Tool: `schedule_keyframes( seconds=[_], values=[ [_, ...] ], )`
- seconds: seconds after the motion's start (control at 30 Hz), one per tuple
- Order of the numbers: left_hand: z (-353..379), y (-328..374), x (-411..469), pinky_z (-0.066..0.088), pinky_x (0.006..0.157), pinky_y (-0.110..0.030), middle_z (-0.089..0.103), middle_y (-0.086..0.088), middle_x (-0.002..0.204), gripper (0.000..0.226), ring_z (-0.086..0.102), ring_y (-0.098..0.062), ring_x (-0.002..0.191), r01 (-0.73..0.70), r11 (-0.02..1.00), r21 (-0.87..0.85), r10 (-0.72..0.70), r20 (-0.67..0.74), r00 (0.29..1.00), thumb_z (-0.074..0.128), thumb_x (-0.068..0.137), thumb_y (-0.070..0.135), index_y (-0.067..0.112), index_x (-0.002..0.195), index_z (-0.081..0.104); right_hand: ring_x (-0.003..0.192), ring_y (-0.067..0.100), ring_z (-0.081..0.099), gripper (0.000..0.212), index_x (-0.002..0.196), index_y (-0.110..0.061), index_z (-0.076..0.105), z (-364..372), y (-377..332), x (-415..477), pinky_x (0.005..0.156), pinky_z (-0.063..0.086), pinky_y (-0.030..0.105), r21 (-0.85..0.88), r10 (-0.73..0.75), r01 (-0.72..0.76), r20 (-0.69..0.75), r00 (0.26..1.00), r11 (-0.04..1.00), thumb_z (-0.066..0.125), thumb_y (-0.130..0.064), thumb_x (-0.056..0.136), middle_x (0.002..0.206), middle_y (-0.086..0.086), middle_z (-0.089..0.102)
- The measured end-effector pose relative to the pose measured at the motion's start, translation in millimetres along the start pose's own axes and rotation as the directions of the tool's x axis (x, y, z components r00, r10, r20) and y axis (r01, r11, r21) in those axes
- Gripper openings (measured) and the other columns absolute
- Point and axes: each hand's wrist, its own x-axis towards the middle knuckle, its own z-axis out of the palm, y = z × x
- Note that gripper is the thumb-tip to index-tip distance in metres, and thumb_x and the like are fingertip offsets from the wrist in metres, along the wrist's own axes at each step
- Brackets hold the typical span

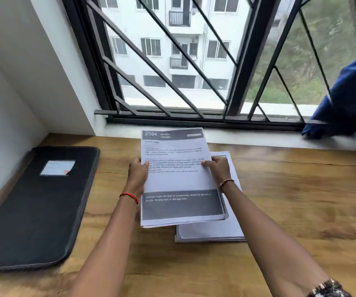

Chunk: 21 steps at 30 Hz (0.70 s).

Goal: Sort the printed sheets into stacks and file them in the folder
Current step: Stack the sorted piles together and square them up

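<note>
White paper with grey printed bands makes up the sheaf of printed sheets (179,179) held over the middle of the wooden table (290,200). Its top page is headed 2384 and KITCHEN, and the smaller text is too blurred to read with certainty. The left hand (138,172) grips the sheaf's left edge with the thumb on the top page, and the right hand (217,168) grips the right edge the same way, so the hands sit apart at either side, each clamped on the paper. Under the sheaf, shifted right and nearer, a second stack (211,230) lies flat on the table, partly covered. The sheaf's near edge seems to hang just above it, though whether the two touch cannot be told. A red thread (129,196) circles the left wrist and a beaded bracelet (226,182) the right. Well to the left a black folder (38,211) lies closed and flat on the table beside the white wall (12,93), with a pale label (57,167) on its far half. Beyond the table runs a white sill (258,140), and above it is a window with a dark diagonal grille (145,58), through which a pale building (157,22) shows. A blue cloth (348,99) hangs at the far right, its lower end on the sill.
</note>
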Motion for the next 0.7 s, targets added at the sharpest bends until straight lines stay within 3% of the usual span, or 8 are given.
schedule_keyframes(
  seconds=[0.1, 0.23, 0.3, 0.37, 0.43, 0.5, 0.6, 0.7],
  values=[
    [33, -16, -11, 0.051, 0.09, -0.045, 0.063, -0.017, 0.113, 0.017, 0.061, -0.031, 0.1, -0.011, 0.994, 0.107, 0.01, 0.013, 1.0, 0.045, 0.093, 0.003, 0.005, 0.104, 0.058, 0.055, 0.014, 0.041, 0.019, 0.055, -0.004, 0.057, -28, 20, -1, 0.049, 0.033, 0.02, -0.099, 0.046, -0.054, -0.087, 0.995, 0.994, 0.064, -0.001, 0.073, 0.056, 0.001, 0.047],
    [60, -35, -24, 0.046, 0.079, -0.031, 0.064, -0.016, 0.112, 0.022, 0.058, -0.027, 0.096, -0.064, 0.98, 0.187, 0.06, 0.026, 0.998, 0.043, 0.093, 0.003, 0.0, 0.107, 0.06, 0.069, 0.014, 0.044, 0.025, 0.078, 0.018, 0.06, -48, 40, -6, 0.058, 0.034, 0.025, -0.159, 0.034, -0.06, -0.166, 0.986, 0.985, 0.063, -0.005, 0.07, 0.073, 0.026, 0.063],
    [68, -42, -29, 0.04, 0.075, -0.026, 0.063, -0.016, 0.114, 0.025, 0.057, -0.026, 0.097, -0.091, 0.971, 0.223, 0.087, 0.03, 0.996, 0.042, 0.093, 0.001, -0.001, 0.11, 0.06, 0.075, 0.017, 0.055, 0.018, 0.087, 0.013, 0.065, -55, 44, -9, 0.063, 0.039, 0.025, -0.228, 0.006, -0.048, -0.183, 0.983, 0.972, 0.061, 0.0, 0.075, 0.09, 0.025, 0.069],
    [73, -46, -31, 0.036, 0.072, -0.022, 0.063, -0.017, 0.115, 0.027, 0.057, -0.029, 0.1, -0.129, 0.955, 0.266, 0.124, 0.034, 0.992, 0.041, 0.093, -0.002, -0.002, 0.113, 0.06, 0.092, 0.026, 0.063, 0.026, 0.103, 0.006, 0.065, -59, 48, -7, 0.074, 0.045, 0.026, -0.282, -0.019, -0.034, -0.184, 0.983, 0.959, 0.061, -0.002, 0.078, 0.104, 0.02, 0.067],
    [77, -49, -33, 0.033, 0.067, -0.018, 0.063, -0.017, 0.116, 0.03, 0.056, -0.027, 0.097, -0.158, 0.94, 0.303, 0.151, 0.047, 0.987, 0.039, 0.093, -0.004, -0.002, 0.116, 0.059, 0.108, 0.031, 0.059, 0.039, 0.118, 0.005, 0.058, -60, 51, -5, 0.088, 0.046, 0.031, -0.317, -0.034, -0.024, -0.177, 0.984, 0.948, 0.063, -0.005, 0.081, 0.117, 0.02, 0.062],
    [80, -53, -34, 0.032, 0.062, -0.017, 0.063, -0.019, 0.113, 0.034, 0.054, -0.027, 0.092, -0.18, 0.922, 0.342, 0.168, 0.065, 0.984, 0.035, 0.091, -0.011, -0.004, 0.115, 0.059, 0.112, 0.032, 0.057, 0.042, 0.123, 0.006, 0.054, -60, 53, -5, 0.093, 0.045, 0.034, -0.342, -0.045, -0.015, -0.167, 0.985, 0.94, 0.062, -0.006, 0.083, 0.121, 0.021, 0.06],
    [82, -61, -30, 0.038, 0.074, -0.024, 0.06, -0.023, 0.111, 0.043, 0.055, -0.033, 0.098, -0.217, 0.892, 0.397, 0.191, 0.105, 0.976, 0.03, 0.084, -0.017, -0.007, 0.116, 0.056, 0.11, 0.032, 0.057, 0.038, 0.121, 0.005, 0.056, -60, 58, -4, 0.089, 0.044, 0.03, -0.368, -0.054, -0.012, -0.169, 0.984, 0.93, 0.06, -0.006, 0.084, 0.119, 0.019, 0.061],
    [84, -68, -27, 0.03, 0.08, -0.012, 0.048, -0.023, 0.121, 0.051, 0.045, -0.034, 0.112, -0.24, 0.855, 0.459, 0.194, 0.146, 0.97, 0.029, 0.085, -0.017, -0.002, 0.129, 0.049, 0.111, 0.032, 0.056, 0.037, 0.119, 0.001, 0.059, -61, 68, 0, 0.091, 0.046, 0.032, -0.396, -0.004, -0.062, -0.163, 0.987, 0.916, 0.058, -0.012, 0.084, 0.116, 0.018, 0.063]
  ],
)
